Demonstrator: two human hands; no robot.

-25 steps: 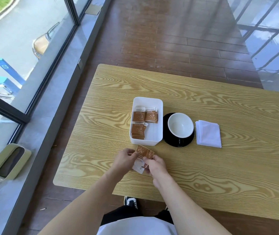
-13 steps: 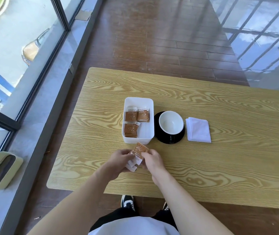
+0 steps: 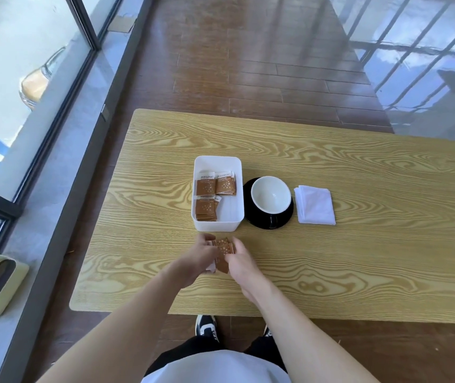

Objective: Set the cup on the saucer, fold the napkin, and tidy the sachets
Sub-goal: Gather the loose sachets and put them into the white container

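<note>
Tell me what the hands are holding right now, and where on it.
Both the left hand and the right hand hold a small stack of brown sachets, each taking its grip on one side edge.

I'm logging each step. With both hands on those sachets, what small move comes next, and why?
Probably lift the held sachets into the white tray's bare near-right corner: both hands pinch them just before it, where other sachets already lie.

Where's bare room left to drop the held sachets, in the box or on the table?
In the white box, the near right corner is bare, right of the lower sachet stack. Bare table runs right of the right hand and beyond the napkin. It is crowded across the row of box, cup on saucer, and napkin.
</note>
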